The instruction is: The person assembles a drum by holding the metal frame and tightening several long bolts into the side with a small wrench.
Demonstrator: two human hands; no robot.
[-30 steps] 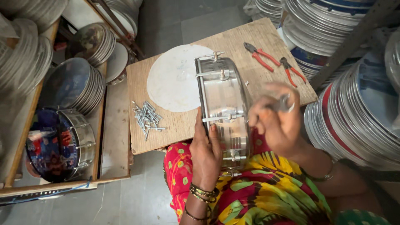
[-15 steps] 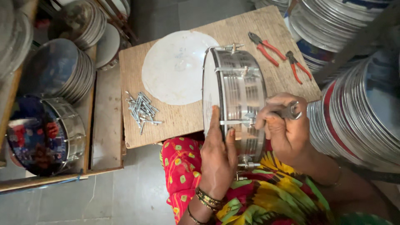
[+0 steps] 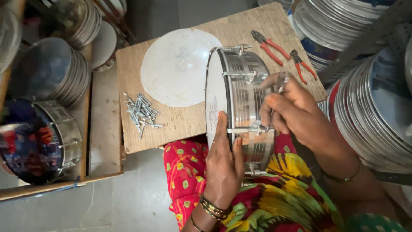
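Since the picture 0.5 s ago, the right hand (image 3: 296, 114) has slid a little up the shell from the lower tension rod toward the middle of the drum (image 3: 242, 103), while the left hand (image 3: 224, 165) keeps its place on the near rim. The drum stands on edge at centre frame, its white skin facing left, its lower part resting against the person's lap in bright patterned cloth (image 3: 257, 202) and its upper part over the wooden board (image 3: 180, 124).

Left fingers lie nearly flat and spread, the palm pressed to the rim and shell, fingertips reaching toward the skin edge; they brace, not clutch. Right fingers are curled close around a small metal piece (image 3: 281, 81) at the shell's right side, just above a lug and rod; what exactly that piece is I cannot tell. The thumb and forefinger touch the shell near the horizontal rod at mid-height.

To do this well, I judge the bracing hand must keep the drum from rolling, and the turning should be even from lug to lug.

At left of the board lies a heap of loose rods (image 3: 140, 112); beside it a white round skin (image 3: 178, 66). 2 red-handled pliers (image 3: 283, 51) lie at upper right.
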